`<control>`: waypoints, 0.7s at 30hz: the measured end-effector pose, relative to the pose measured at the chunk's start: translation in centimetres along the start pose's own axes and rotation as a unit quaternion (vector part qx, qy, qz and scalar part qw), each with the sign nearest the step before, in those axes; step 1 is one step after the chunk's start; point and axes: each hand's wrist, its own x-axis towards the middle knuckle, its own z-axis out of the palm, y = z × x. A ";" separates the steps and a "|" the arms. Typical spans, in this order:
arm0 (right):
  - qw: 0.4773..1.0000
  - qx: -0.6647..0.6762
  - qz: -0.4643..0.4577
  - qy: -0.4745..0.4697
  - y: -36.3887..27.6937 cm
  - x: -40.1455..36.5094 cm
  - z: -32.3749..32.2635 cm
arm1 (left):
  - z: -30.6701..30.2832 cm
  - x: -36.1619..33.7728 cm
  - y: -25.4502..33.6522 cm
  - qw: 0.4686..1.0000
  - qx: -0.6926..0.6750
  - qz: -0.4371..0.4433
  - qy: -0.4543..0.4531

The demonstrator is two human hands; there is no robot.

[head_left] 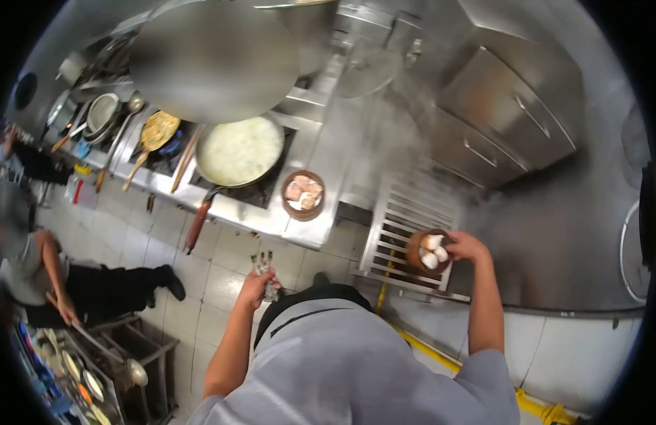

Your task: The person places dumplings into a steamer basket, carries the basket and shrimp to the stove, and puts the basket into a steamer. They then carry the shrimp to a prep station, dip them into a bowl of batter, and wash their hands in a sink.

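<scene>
My right hand [468, 246] grips a small round bamboo steamer basket [421, 253] holding white dumplings, over a steaming metal grate [406, 219]. My left hand [257, 287] is closed on metal tongs [264, 268], held above the tiled floor near my body. A second bamboo steamer basket [303, 195] with pale dumplings sits on the steel counter edge, between my two hands and farther away.
A large wok [240, 150] of whitish liquid sits on the stove [271, 191] with a red handle sticking out. A smaller pan [158, 131] and ladles lie beyond. Another person [51, 276] in a grey shirt stands left, holding a ladle. Steel cabinets [505, 113] are right.
</scene>
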 end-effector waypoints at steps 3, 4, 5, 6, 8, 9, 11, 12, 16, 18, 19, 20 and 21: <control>0.970 -0.225 -0.067 0.065 -3.0 1.0 -2.1 | -0.6 -0.7 0.2 1.000 -0.006 0.006 0.004; 0.969 -0.205 -0.108 0.085 -4.3 2.5 -2.3 | -0.8 -0.9 0.1 1.000 -0.009 0.000 -0.003; 0.966 -0.185 -0.148 0.106 -8.5 3.3 -1.5 | -0.9 -1.2 0.1 1.000 -0.012 0.002 -0.002; 0.958 -0.187 -0.197 0.097 -13.2 3.9 0.0 | -0.9 -1.6 0.1 1.000 -0.017 0.002 0.003; 0.937 -0.208 -0.268 0.076 -22.2 6.2 4.8 | -1.2 -2.0 -0.2 1.000 -0.026 0.005 0.009; 0.941 -0.188 -0.277 0.043 -25.1 8.6 7.5 | -1.4 -2.2 -0.5 0.999 -0.035 0.010 0.019; 0.935 -0.183 -0.303 0.021 -29.6 14.0 13.0 | -1.8 -2.8 -1.1 0.998 -0.048 0.017 0.034; 0.927 -0.208 -0.311 0.020 -30.9 16.9 15.0 | -2.0 -3.3 -1.3 0.998 -0.049 0.019 0.040; 0.897 -0.322 -0.289 0.094 -31.9 27.5 20.2 | -4.1 -5.4 -3.4 0.995 -0.075 0.023 0.057; 0.958 -0.258 -0.127 -0.008 -33.5 25.8 20.3 | -5.4 -6.5 -4.0 0.992 -0.094 0.022 0.076; 0.956 -0.260 -0.132 -0.012 -33.9 25.3 20.5 | -5.9 -7.1 -4.1 0.992 -0.097 0.025 0.082; 0.958 -0.247 -0.144 -0.010 -33.8 25.2 20.3 | -6.5 -7.4 -4.4 0.990 -0.107 0.029 0.092; 0.960 -0.233 -0.154 -0.006 -33.8 25.1 20.2 | -7.0 -7.5 -4.6 0.988 -0.115 0.033 0.099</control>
